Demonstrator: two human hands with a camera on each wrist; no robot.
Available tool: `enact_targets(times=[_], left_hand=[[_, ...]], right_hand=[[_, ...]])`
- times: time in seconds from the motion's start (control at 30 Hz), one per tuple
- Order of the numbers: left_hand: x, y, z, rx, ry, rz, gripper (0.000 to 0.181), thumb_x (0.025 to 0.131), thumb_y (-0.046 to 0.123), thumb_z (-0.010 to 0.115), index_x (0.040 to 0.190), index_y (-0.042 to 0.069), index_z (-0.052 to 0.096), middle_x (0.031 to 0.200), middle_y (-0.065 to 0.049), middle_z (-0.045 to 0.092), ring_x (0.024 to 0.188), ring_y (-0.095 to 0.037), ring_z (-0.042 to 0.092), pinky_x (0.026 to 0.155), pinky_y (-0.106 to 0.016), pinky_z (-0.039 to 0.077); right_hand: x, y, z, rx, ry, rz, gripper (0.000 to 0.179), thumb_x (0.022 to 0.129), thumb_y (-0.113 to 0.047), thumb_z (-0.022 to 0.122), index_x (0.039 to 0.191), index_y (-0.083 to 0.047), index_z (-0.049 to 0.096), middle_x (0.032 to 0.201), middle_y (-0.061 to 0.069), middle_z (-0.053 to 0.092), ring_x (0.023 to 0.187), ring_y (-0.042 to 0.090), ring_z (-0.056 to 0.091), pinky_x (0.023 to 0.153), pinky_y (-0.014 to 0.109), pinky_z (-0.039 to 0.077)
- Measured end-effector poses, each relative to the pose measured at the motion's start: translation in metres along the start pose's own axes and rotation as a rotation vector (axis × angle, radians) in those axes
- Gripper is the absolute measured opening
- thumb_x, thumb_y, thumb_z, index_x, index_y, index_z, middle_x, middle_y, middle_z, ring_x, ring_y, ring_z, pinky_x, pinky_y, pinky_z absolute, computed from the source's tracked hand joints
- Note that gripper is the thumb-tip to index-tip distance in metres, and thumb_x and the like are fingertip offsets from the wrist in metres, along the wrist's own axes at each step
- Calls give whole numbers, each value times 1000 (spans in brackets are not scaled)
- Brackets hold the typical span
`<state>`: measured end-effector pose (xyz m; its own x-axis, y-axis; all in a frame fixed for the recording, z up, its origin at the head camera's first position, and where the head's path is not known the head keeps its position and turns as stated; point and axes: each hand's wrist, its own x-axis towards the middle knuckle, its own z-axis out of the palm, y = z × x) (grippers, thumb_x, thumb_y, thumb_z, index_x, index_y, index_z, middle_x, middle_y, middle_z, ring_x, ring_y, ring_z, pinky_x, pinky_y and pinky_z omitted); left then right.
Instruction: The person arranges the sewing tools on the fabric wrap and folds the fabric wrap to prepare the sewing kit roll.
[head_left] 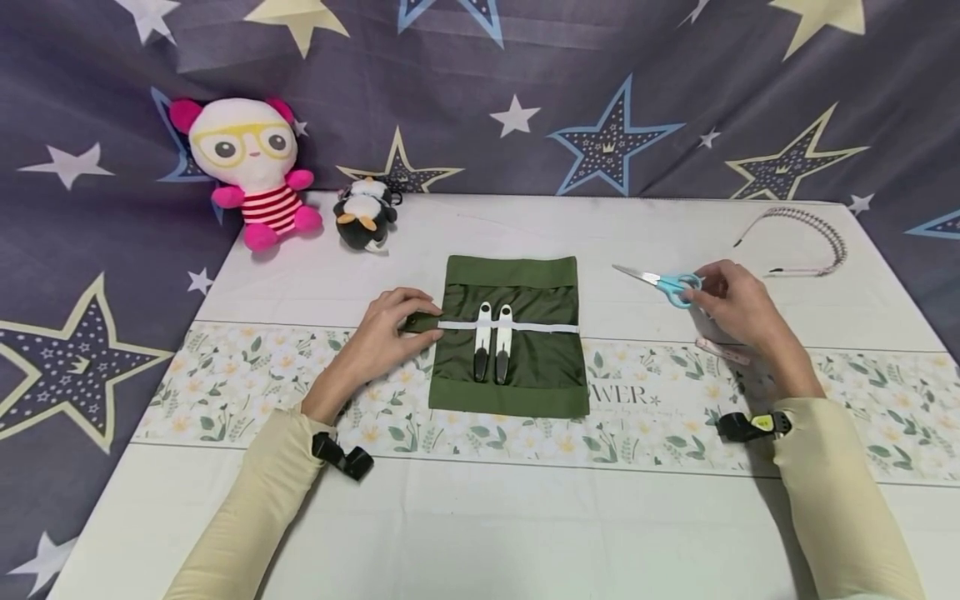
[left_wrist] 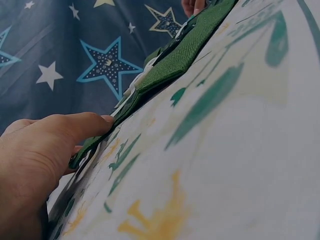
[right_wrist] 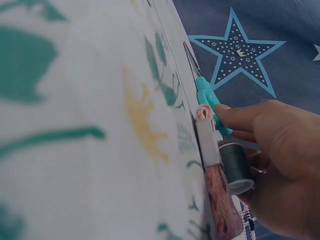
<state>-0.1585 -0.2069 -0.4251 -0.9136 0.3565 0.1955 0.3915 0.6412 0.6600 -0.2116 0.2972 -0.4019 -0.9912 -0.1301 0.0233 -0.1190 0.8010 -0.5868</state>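
A dark green fabric tool roll (head_left: 510,400) lies unfolded on the table, a white elastic band (head_left: 543,327) across its middle. Two slim white tools with black ends (head_left: 483,333) (head_left: 504,337) are tucked side by side under the band. My left hand (head_left: 386,333) pinches the tab at the roll's left edge; in the left wrist view its thumb (left_wrist: 95,121) presses on the green cloth. To the right, my right hand (head_left: 738,304) pinches one handle loop of turquoise scissors (head_left: 670,286), blades pointing left. In the right wrist view, a dark thread spool (right_wrist: 236,162) sits close under the palm.
A pink-and-white thread skein (head_left: 722,351) lies below the right hand. A beaded headband (head_left: 825,237) is at the back right. A pink plush doll (head_left: 258,167) and a penguin plush (head_left: 365,215) stand at the back left, before a star-patterned curtain (head_left: 465,92).
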Motion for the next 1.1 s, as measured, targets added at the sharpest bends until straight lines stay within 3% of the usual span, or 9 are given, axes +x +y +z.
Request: enact_targets(times=[0.03,0.13,0.27,0.47,0.63,0.77,0.9,1.1], left_hand=[[0,0,0,0,0,2,32,96,28,77,123,12,73,139,-11,56,130,-33,46,113,-60,26],[0,1,0,-2,3,7,31,96,27,78,123,12,73,139,-11,56,130,-33,46,113,-60,26],[-1,0,0,-5,4,8,31,96,26,78,123,12,73,139,-11,56,130,-33,46,113,-59,26],[0,0,0,-12,4,1,31,96,27,78,123,13,73,140,-10,56,130,-33,46,113,-59,27],[0,0,1,-14,4,0,31,96,27,78,123,13,73,140,-10,56,131,-33,45,113,-60,26],[1,0,1,-9,4,7,32,95,27,78,123,13,73,140,-11,56,132,-33,45,114,-60,26],[1,-1,2,-4,9,16,32,95,27,79,123,13,74,139,-11,56,132,-34,45,114,-59,26],[0,-1,1,-2,18,26,31,94,25,79,122,12,74,138,-11,57,131,-34,46,114,-59,26]], right_hand=[[-1,0,0,14,-4,2,46,106,-19,62,138,11,47,115,27,56,102,39,56,76,44,49],[-2,-1,0,49,0,7,46,108,-20,59,142,7,43,120,28,58,109,41,58,79,35,50],[-2,-1,0,69,36,-16,43,108,-18,58,141,4,43,117,28,60,102,36,60,66,18,44],[-3,1,0,138,115,-70,38,107,-16,61,139,1,50,109,23,63,83,16,56,59,19,43],[-1,1,0,216,192,-103,34,106,-13,62,137,-1,56,100,11,64,75,13,54,57,19,40],[4,-3,1,288,241,-141,32,105,-7,62,135,2,60,95,2,65,75,11,57,60,17,40],[9,-10,2,352,268,-199,31,103,1,61,133,8,61,91,4,68,77,6,61,67,15,43],[16,-25,6,457,237,-279,31,102,2,62,133,8,63,91,2,69,85,5,66,83,16,48]])
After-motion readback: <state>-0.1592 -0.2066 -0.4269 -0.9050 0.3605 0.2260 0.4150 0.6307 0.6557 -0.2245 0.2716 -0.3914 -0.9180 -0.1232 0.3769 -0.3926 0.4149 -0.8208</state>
